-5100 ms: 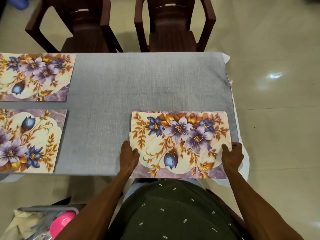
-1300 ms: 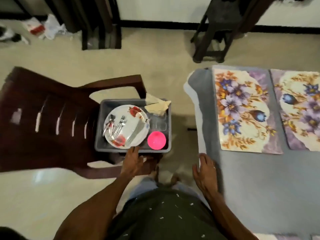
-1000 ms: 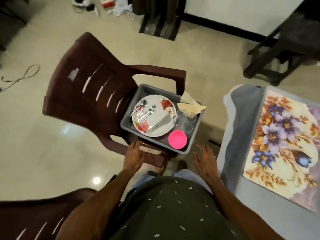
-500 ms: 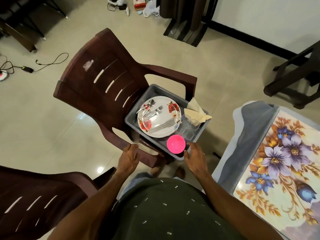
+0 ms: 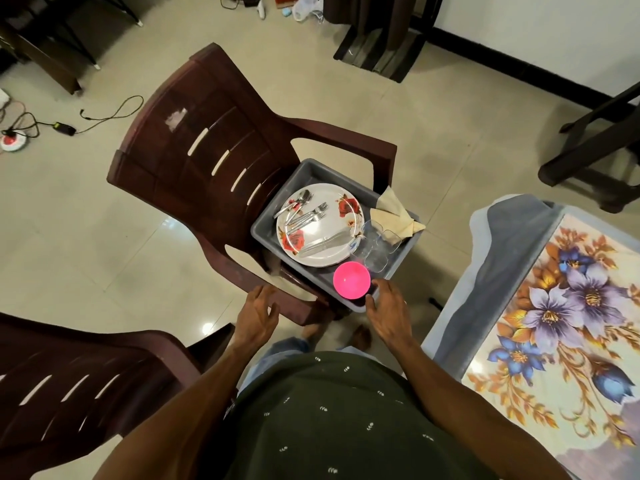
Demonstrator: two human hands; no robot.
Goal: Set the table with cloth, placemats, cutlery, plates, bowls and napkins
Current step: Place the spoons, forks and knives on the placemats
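A grey tub (image 5: 304, 174) sits on the seat of a dark brown chair (image 5: 214, 140). It holds white floral plates (image 5: 332, 220) with spoons, forks (image 5: 306, 213) and knives (image 5: 323, 242) on top, a pink bowl (image 5: 351, 280), clear glasses (image 5: 375, 252) and beige folded napkins (image 5: 394, 216). My right hand (image 5: 388, 311) touches the tub's near corner beside the pink bowl, fingers spread. My left hand (image 5: 258, 315) hovers open by the chair's near armrest. A floral placemat (image 5: 568, 327) lies on the grey tablecloth (image 5: 512, 244) at the right.
A second brown chair (image 5: 79, 386) stands at the lower left. Cables and a power strip (image 5: 14, 142) lie on the tiled floor at the far left. Dark furniture legs (image 5: 595, 143) stand at the upper right, and a dark stand (image 5: 377, 36) at the top.
I turned from the table to the chair with the tub. My right hand left the table edge and came to the tub's near corner; my left hand lifted slightly off the armrest.
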